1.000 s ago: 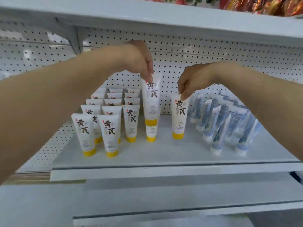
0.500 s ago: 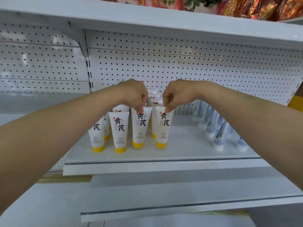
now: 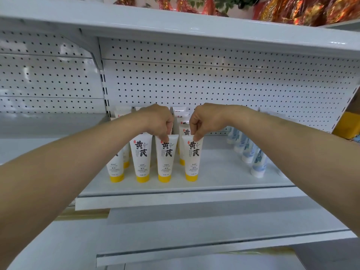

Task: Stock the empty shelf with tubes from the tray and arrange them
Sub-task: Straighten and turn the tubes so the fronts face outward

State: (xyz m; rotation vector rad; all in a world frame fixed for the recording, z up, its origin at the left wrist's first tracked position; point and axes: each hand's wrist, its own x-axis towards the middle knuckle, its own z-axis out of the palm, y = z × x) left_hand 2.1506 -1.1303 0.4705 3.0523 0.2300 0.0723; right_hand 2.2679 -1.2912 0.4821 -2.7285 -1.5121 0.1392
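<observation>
White tubes with yellow caps stand cap-down in rows on the white shelf (image 3: 214,184). My left hand (image 3: 158,121) pinches the top edge of a front-row tube (image 3: 166,160). My right hand (image 3: 203,121) pinches the top of the tube beside it on the right (image 3: 192,160). Both tubes stand upright with their caps on the shelf, level with two more front-row tubes (image 3: 141,158) to the left. More tubes of the same kind (image 3: 180,114) line up behind, partly hidden by my hands.
A row of white and blue tubes (image 3: 251,152) leans back on the right part of the shelf. Pegboard backs the shelf, and another shelf board (image 3: 175,28) hangs overhead. A lower shelf (image 3: 194,242) juts out below. A yellow box (image 3: 346,125) sits far right.
Both hands brought their tubes down and forward into the front row: the left tube was lifted in the air a second ago and now stands on the shelf. My view has pulled back.
</observation>
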